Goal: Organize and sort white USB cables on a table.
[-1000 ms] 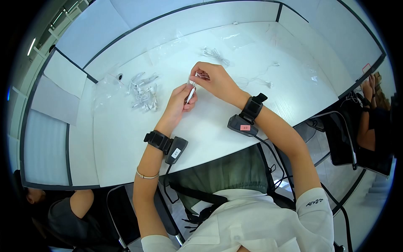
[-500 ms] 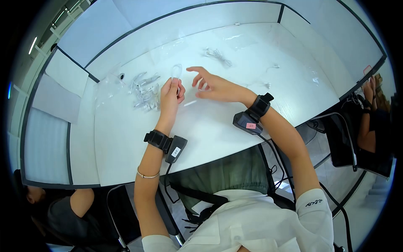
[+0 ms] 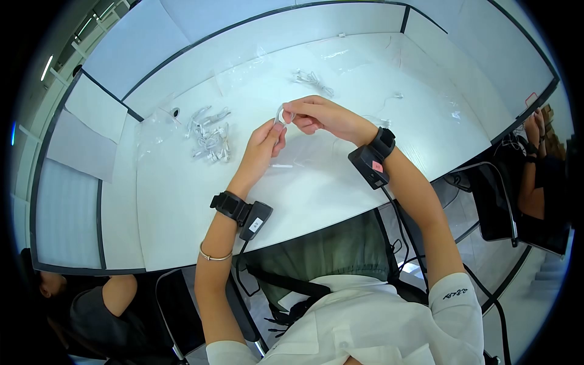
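Observation:
A looped white cable (image 3: pixel 279 115) is held up over the middle of the white table. My left hand (image 3: pixel 263 145) pinches its lower part between thumb and fingers. With bent fingers, my right hand (image 3: pixel 322 115) grips the loop's right side, close against the left fingertips. Part of the cable is hidden by the fingers. Just below the hands, a short white strip (image 3: pixel 281 166) lies on the table. To the left is a tangled pile of white cables (image 3: pixel 211 139). Beyond the hands lies a bundled white cable (image 3: pixel 313 80).
A thin white cable (image 3: pixel 384 115) lies on the right of the table (image 3: pixel 316 201). Clear plastic (image 3: pixel 159 131) and a small dark-ended roll (image 3: pixel 176 112) are at the left. Low panels (image 3: pixel 267 24) border the table. Other people sit at both sides, one person's arm (image 3: pixel 530 188) showing right.
My left hand has moved right with the cable. My right hand, open and apart before, has closed on the loop.

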Tool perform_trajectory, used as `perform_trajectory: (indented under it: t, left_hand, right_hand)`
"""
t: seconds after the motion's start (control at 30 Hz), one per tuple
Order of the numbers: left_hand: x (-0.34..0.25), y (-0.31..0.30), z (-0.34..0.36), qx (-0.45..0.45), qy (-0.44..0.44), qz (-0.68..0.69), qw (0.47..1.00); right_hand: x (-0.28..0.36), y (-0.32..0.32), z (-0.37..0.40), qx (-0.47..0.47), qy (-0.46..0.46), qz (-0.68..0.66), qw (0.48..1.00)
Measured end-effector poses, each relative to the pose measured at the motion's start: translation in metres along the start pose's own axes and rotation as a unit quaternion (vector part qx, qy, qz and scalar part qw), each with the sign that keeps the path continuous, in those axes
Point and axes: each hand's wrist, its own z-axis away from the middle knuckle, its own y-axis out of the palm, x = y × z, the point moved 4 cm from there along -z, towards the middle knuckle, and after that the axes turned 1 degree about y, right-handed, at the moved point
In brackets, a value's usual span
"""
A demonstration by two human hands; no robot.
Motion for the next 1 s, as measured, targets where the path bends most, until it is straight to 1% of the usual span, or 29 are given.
perform_trajectory:
  t: [0.07, 0.17, 0.23, 0.33, 0.43, 0.53, 0.63, 0.67, 0.77, 0.8, 0.9, 1.0]
  left_hand:
    - [0.001, 0.000, 0.000, 0.002, 0.001, -0.015, 1.000]
    - [0.005, 0.000, -0.001, -0.006, 0.000, -0.030, 1.000]
    - [0.002, 0.001, -0.001, -0.002, -0.003, -0.038, 0.999]
    - [-0.005, 0.005, -0.001, -0.020, 0.017, 0.013, 1.000]
    - [-0.009, 0.004, -0.001, -0.029, 0.005, 0.054, 0.998]
    - [-0.013, 0.001, 0.000, -0.047, 0.020, 0.093, 0.994]
    - [-0.013, -0.002, -0.001, -0.008, 0.008, 0.168, 0.986]
    - [-0.013, -0.002, -0.001, -0.008, 0.005, 0.183, 0.983]
    - [-0.013, 0.002, 0.000, 0.040, 0.008, 0.252, 0.967]
    - [-0.013, 0.001, -0.001, 0.057, 0.005, 0.244, 0.968]
    - [-0.012, 0.002, -0.001, 0.069, -0.022, 0.228, 0.971]
    - [-0.010, 0.001, -0.001, 0.083, -0.007, 0.219, 0.972]
  right_hand:
    - [-0.007, -0.003, -0.003, -0.004, 0.022, -0.025, 0.999]
    - [-0.010, 0.001, -0.005, -0.050, 0.009, -0.003, 0.999]
    - [-0.010, 0.001, -0.006, -0.070, 0.016, -0.018, 0.997]
    - [-0.011, 0.002, -0.006, -0.111, 0.012, -0.049, 0.992]
    - [-0.010, 0.001, -0.006, -0.099, -0.009, -0.067, 0.993]
    - [-0.011, 0.002, -0.010, -0.103, -0.018, -0.101, 0.989]
    - [-0.006, 0.004, -0.007, -0.102, -0.021, -0.073, 0.992]
    - [-0.005, 0.004, -0.007, -0.103, -0.022, -0.074, 0.992]
    - [-0.004, 0.002, -0.006, -0.115, -0.049, -0.070, 0.990]
    - [-0.002, 0.002, -0.005, -0.118, -0.047, -0.071, 0.989]
    - [-0.001, 0.001, -0.005, -0.117, -0.053, -0.079, 0.989]
    - [0.001, -0.002, -0.004, -0.131, -0.060, -0.082, 0.986]
